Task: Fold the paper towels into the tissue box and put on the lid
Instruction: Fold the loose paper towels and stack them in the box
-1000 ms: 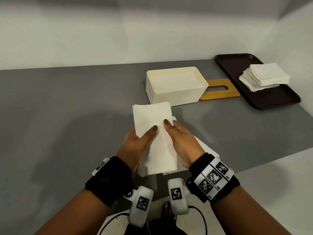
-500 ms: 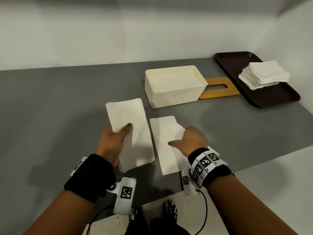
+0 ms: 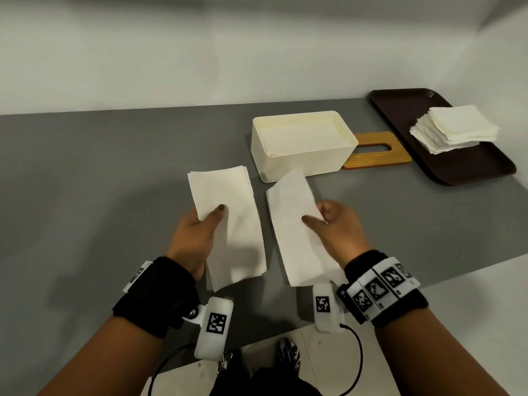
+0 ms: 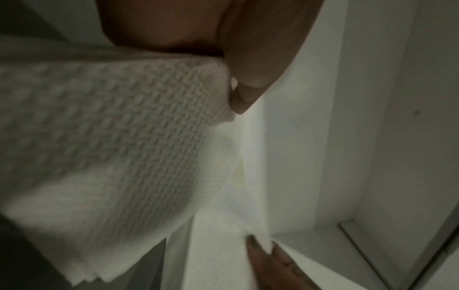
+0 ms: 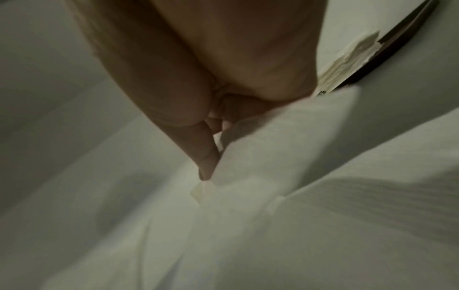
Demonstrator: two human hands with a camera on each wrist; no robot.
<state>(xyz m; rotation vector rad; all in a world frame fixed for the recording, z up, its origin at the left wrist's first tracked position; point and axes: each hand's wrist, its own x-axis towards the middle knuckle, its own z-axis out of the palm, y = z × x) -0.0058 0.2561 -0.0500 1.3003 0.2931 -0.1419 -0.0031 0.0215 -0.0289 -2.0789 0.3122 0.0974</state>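
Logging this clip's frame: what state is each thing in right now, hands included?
Left hand: holds the left towel, thumb on top.
Right hand: pinches the right towel.
Left towel: folded, lifted.
Right towel: folded, lifted.
Box: open, towels inside.
Lid: off, flat beside the box.
Tray: holds a stack.
Stack: unfolded squares, slightly fanned.

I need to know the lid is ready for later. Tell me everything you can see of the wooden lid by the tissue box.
The flat, light-brown wooden lid is a rounded rectangle with a long, narrow, round-ended slot cut through its middle. It lies flat on the grey table, not on the box, just right of the open cream tissue box, which hides its left end. The dark brown tray sits to its right. Neither hand touches it. Whether it touches the box cannot be told.
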